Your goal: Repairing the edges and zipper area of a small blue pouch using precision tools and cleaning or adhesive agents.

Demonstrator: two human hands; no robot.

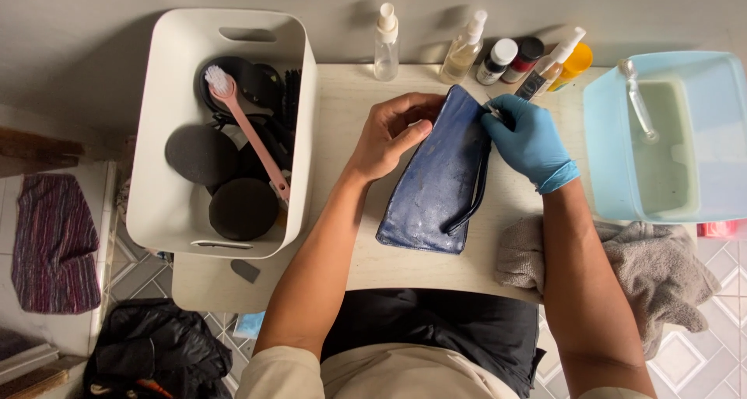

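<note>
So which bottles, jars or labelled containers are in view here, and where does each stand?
Clear spray bottle: back edge, white cap.
Yellowish spray bottle: beside it, tilted.
White-capped dark jar: further right, labelled.
Red-capped jar: behind it.
Slim spray bottle: dark label.
Orange container: rightmost.
No screens.

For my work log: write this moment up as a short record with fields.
left hand: bare, holds the far end of the blue pouch
right hand: in a blue glove, fingertips at the pouch's top corner
pouch: lies on the table, dark strap along its side
left of pouch: white bin with a pink brush and dark round pads
right: pale blue tub, grey towel
back edge: row of bottles
</note>
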